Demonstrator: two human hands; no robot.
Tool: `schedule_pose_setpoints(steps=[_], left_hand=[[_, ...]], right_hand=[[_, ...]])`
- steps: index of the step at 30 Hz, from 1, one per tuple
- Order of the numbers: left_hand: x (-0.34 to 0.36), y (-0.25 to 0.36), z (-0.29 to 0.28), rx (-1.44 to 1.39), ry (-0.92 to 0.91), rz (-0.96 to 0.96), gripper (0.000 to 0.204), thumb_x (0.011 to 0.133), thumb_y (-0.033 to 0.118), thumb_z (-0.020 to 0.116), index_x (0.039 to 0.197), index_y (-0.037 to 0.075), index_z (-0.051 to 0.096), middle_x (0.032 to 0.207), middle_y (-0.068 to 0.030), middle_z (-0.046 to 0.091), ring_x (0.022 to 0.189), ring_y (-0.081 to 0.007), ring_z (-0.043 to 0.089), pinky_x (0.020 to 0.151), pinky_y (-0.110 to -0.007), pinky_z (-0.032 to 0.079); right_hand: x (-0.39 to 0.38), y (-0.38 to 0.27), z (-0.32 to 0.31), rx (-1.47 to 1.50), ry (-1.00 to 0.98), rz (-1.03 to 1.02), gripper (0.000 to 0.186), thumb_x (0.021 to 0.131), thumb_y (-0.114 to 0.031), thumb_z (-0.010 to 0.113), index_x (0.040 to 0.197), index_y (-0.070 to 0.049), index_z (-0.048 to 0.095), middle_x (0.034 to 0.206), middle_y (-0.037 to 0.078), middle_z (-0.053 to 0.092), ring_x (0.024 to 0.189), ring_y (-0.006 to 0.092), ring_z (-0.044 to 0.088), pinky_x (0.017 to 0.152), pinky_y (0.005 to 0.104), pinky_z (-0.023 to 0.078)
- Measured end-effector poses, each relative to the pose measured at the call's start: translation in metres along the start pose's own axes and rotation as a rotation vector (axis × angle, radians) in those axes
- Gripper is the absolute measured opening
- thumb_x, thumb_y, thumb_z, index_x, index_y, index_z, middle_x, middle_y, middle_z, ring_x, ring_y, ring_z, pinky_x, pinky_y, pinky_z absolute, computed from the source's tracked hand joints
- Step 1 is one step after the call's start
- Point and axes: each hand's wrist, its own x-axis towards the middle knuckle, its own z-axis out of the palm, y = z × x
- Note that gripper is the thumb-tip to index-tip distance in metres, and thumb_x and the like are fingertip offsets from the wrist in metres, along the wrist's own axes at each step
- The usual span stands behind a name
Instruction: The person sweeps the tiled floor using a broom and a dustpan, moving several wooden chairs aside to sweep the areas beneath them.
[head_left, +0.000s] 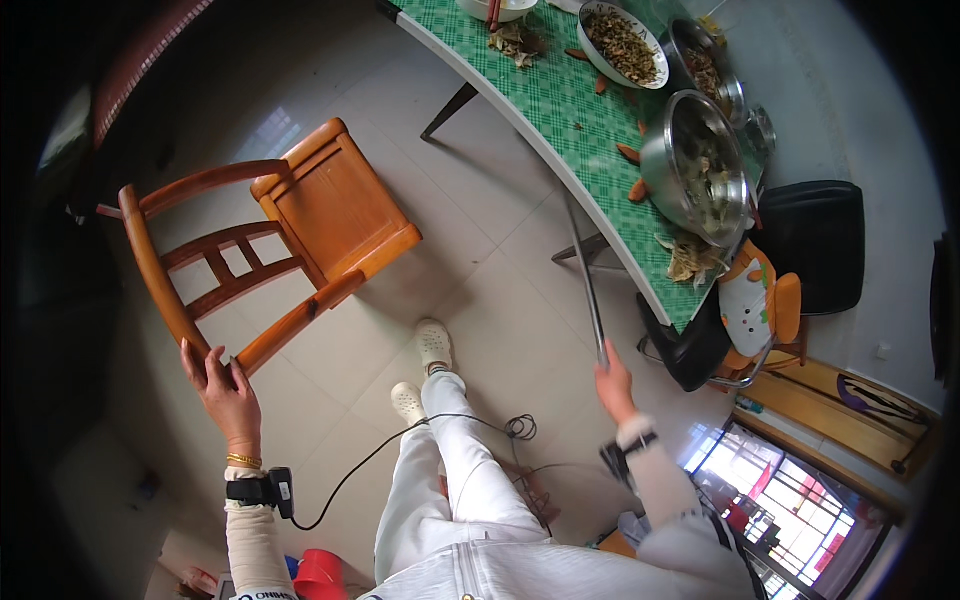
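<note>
My left hand [222,402] is on the near end of the backrest of an orange-brown wooden chair [335,215], fingers curled over its top rail. The chair appears tilted, its seat turned to the right. A long, thin grey pole [588,285] is in my right hand [614,385], fingers wrapped round its upper end. It slants away from me to the edge of the table [600,160], which has a green checked cover. The pole's far end is hidden under the tabletop, so its kind does not show.
On the table are a metal basin [655,165], a patterned bowl of food [600,45] and scraps. A black chair [825,245] with an orange-and-white cushion [745,315] stands at the right. A red bucket [320,577] is at lower left. A black cable [360,470] crosses my legs.
</note>
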Motion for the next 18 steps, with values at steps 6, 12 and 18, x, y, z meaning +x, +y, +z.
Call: schedule_pose_setpoints(steps=[6, 12, 18], left_hand=[[0.005, -0.002, 0.0, 0.099, -0.043, 0.018, 0.018, 0.079, 0.002, 0.054, 0.096, 0.004, 0.053, 0.139, -0.0125, 0.023, 0.125, -0.0314, 0.031, 0.097, -0.034, 0.033], [0.007, 0.001, -0.007, 0.03, -0.07, -0.049, 0.018, 0.08, 0.003, 0.055, 0.097, 0.004, 0.054, 0.139, -0.0142, 0.023, 0.126, -0.0325, 0.029, 0.097, -0.035, 0.034], [0.004, -0.004, -0.006, -0.019, -0.056, 0.0, 0.014, 0.078, 0.004, 0.058, 0.092, 0.001, 0.056, 0.14, -0.0145, 0.021, 0.126, -0.0328, 0.029, 0.095, -0.034, 0.036]], right_hand=[[0.095, -0.06, 0.069, 0.441, -0.189, 0.457, 0.056, 0.083, -0.01, 0.04, 0.136, -0.015, 0.022, 0.067, 0.011, 0.053, 0.045, 0.02, 0.049, 0.036, 0.0355, 0.04], [-0.005, -0.087, 0.097, 0.566, -0.323, 0.503, 0.052, 0.084, -0.006, 0.039, 0.133, -0.009, 0.02, 0.066, 0.013, 0.052, 0.041, 0.0197, 0.05, 0.033, 0.0337, 0.042], [-0.111, -0.089, 0.076, 0.619, -0.522, 0.504, 0.062, 0.086, -0.008, 0.043, 0.138, -0.009, 0.01, 0.063, 0.007, 0.048, 0.04, 0.015, 0.044, 0.033, 0.032, 0.039]])
